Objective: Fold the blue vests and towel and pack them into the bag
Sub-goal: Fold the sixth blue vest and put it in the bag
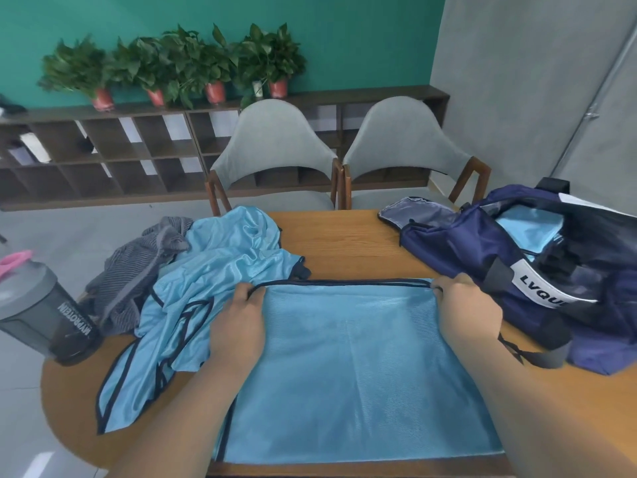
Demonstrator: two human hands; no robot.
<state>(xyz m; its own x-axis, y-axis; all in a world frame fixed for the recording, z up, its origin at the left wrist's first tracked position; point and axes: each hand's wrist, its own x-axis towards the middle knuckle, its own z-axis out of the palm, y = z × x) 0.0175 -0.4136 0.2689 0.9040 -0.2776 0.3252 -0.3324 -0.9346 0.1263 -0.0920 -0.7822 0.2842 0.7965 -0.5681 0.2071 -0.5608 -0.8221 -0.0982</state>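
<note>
**Far hem pinched**

Flat on the surface [344, 243] between both wrists: blue vest [355, 367]. Pinched at its far corners by left hand [241, 326] and right hand [465, 312], likely for an even fold. Beyond left hand: crumpled vests [224, 263], grey towel [138, 267]. Beside right hand: open bag [458, 246].

Single head-worn wide-angle view, looking forward and down from close above the wooden table [344, 243], facing two grey chairs [275, 143] and a green wall [310, 15] beyond.
</note>
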